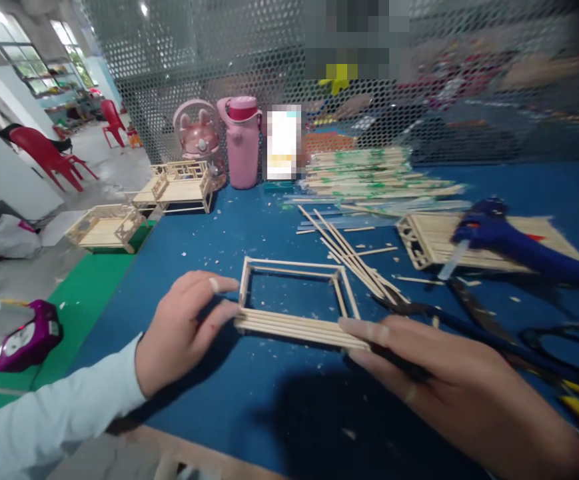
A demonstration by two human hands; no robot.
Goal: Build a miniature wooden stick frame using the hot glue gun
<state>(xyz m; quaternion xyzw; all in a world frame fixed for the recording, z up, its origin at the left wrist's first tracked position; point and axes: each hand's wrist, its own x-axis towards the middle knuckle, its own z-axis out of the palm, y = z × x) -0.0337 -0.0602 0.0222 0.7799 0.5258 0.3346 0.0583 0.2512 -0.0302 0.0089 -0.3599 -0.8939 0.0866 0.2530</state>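
A small rectangular frame of pale wooden sticks [299, 328] stands on the blue table in front of me. Several sticks lie side by side along its near side, and its far part is open. My left hand [189, 327] holds the frame's left end, with index finger and thumb at the corner. At the near right corner, my right hand [434, 373] pinches the stick ends between thumb and fingers. Just beyond the right hand lie loose sticks [346, 250] and the dark jaws of a cutting tool [394, 301].
A blue glue gun [499, 233] rests on a stick panel [434, 233] at right. Bundled sticks [364, 170] lie behind. Finished miniature furniture [184, 190], a pink bottle [243, 143] and a lit screen [283, 141] stand farther back, before a perforated metal screen [169, 60]. A purple device [29, 337] sits left.
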